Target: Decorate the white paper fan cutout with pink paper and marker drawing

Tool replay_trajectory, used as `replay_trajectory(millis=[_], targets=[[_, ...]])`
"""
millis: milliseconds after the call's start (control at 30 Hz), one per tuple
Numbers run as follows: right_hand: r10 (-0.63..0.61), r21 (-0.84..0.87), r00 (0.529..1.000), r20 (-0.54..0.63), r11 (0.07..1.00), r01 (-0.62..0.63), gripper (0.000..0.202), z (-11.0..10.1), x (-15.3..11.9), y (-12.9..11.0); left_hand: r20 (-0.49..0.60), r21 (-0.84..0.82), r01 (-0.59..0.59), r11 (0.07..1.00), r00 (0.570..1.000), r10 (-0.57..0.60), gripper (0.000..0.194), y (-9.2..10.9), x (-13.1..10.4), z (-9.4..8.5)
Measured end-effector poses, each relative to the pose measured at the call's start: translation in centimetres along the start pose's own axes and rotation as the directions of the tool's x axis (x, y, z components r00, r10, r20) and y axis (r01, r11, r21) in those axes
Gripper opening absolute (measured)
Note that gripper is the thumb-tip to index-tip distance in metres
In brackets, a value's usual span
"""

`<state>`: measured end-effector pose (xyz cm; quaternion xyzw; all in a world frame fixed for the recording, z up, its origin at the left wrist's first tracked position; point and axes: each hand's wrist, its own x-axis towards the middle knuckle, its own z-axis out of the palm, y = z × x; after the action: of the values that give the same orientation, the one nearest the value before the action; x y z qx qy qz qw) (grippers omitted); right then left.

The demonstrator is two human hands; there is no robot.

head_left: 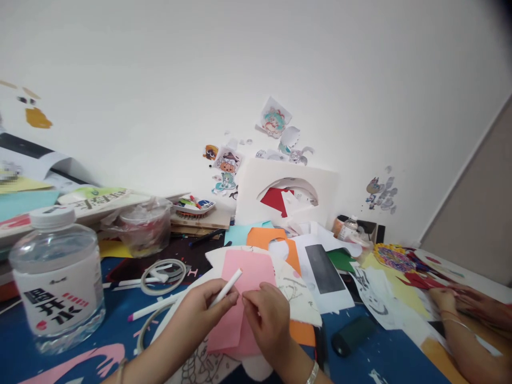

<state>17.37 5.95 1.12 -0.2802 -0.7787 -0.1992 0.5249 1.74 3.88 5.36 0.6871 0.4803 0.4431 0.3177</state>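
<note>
My left hand (200,304) is closed around a white marker (226,288), which slants up to the right with an orange tip at its upper end. Close beside it, my right hand (269,320) has its fingers curled in a pinch over the paper; what they hold, if anything, is hidden. Under both hands lies a pink sheet of paper (250,269), with a second pink layer showing along its lower part. Beneath that is a white round sheet with line drawings (298,290). Another white marker (154,305) with a purple end rests left of my left hand.
A large water bottle (60,282) stands at the left. Rolls of tape (163,277) lie nearby. Orange paper (266,234) and a white frame (252,186) are behind the hands. A dark green object (354,333) sits to the right, where another person's hands (460,304) work.
</note>
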Motion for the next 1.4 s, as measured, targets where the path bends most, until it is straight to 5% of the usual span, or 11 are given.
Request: replay_trajectory(millis=[367,633,1033,1167,1233,1300,1400], targets=[[0.064,0.128,0.998,0.007,0.99,-0.065,0.017,-0.1,0.6,-0.5,-0.025,0.106,-0.084,0.991,0.996,0.087,0.028,-0.2,-0.1,0.0],[0.189,0.366,0.97,0.154,0.901,-0.234,0.012,0.1,0.7,-0.4,0.012,0.2,-0.224,0.954,0.974,0.227,0.026,-0.9,0.0,0.1],[0.362,0.588,0.76,0.539,0.484,-0.648,0.009,0.3,1.2,-0.3,0.078,0.167,-0.169,0.971,0.984,0.158,0.029,-1.0,0.2,-0.1],[0.327,0.647,0.686,0.651,0.235,-0.726,0.007,0.3,1.3,-0.2,0.176,0.075,-0.102,0.992,0.98,0.088,0.034,-0.8,0.4,-0.3],[0.315,0.643,0.664,0.678,0.183,-0.743,0.009,0.2,1.3,-0.2,0.239,0.016,-0.027,0.999,0.971,0.023,0.037,-0.8,0.5,-0.4],[0.331,0.622,0.682,0.652,0.281,-0.731,0.011,0.1,1.3,-0.2,0.275,-0.035,0.064,0.997,0.96,-0.052,0.039,-1.1,0.7,-0.5],[0.301,0.502,0.824,0.48,0.677,-0.539,0.015,0.0,1.2,0.0,0.25,-0.07,0.16,0.985,0.958,-0.137,0.041,-1.6,0.9,-0.5]])
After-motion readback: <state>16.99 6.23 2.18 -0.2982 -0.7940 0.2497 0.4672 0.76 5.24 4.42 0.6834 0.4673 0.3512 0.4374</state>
